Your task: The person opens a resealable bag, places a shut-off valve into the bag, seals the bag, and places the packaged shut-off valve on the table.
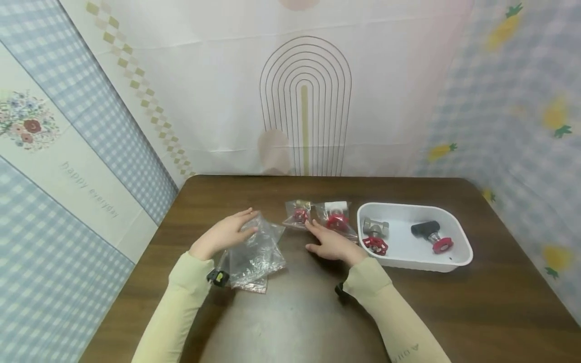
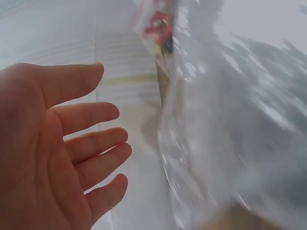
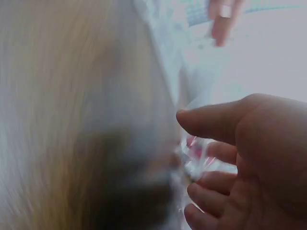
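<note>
My left hand [image 1: 224, 236] is over the left side of a pile of clear plastic bags [image 1: 256, 257], its fingers extended and apart from one another in the left wrist view. A bag [image 2: 230, 110] fills the right of that view, beside the fingertips. My right hand [image 1: 333, 245] reaches toward two bagged valves, its fingers loosely extended and its thumb apart. The smaller bagged valve [image 1: 300, 216] has a red handwheel and a brass-coloured end. Right of it lies a bagged valve [image 1: 337, 221] with a red handwheel and a white part. Whether the right fingertips touch either bag cannot be told.
A white plastic tray [image 1: 399, 247] stands right of my right hand. Inside are a metal valve [image 1: 375, 229] with a red handwheel and a second valve [image 1: 426, 229] with a black body and red handwheel. The wooden table [image 1: 290, 327] ends at a cloth-covered wall.
</note>
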Motion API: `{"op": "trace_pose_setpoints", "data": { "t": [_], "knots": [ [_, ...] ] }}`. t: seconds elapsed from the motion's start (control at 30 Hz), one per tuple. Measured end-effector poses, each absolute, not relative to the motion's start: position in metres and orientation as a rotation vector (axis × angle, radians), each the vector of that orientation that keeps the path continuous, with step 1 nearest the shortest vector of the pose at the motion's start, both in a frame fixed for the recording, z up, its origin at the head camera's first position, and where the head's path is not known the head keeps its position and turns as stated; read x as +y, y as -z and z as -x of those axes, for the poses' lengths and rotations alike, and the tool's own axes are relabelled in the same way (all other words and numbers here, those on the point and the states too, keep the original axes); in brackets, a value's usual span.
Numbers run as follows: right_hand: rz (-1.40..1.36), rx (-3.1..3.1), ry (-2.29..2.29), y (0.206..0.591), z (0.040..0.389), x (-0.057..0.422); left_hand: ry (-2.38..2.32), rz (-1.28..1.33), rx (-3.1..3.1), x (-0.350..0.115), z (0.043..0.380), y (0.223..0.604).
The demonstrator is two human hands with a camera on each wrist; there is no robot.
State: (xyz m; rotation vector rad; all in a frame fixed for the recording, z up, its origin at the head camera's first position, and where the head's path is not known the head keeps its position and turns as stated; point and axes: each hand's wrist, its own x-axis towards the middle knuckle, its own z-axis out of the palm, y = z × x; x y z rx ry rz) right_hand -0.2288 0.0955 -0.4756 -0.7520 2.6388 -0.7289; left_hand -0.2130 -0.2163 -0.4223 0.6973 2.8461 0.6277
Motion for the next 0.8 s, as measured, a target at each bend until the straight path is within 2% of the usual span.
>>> {"op": "trace_pose_setpoints", "data": {
  "t": [0.17,0.4,0.57,0.8],
  "knots": [
    [0.775,2.75,0.727,0.466,0.209,0.09,-0.639,-0.704,2.884,-0.233,0.183,0.434],
    [1.123,2.672,0.712,0.472,0.19,0.067,-0.623,-0.826,2.824,-0.233,0.143,0.449],
    [1.244,2.589,0.613,0.476,0.182,0.054,-0.583,-0.797,2.712,-0.225,0.135,0.457],
    [1.275,2.676,0.546,0.475,0.181,0.043,-0.493,-0.789,2.735,-0.218,0.135,0.46]
  ]
}}
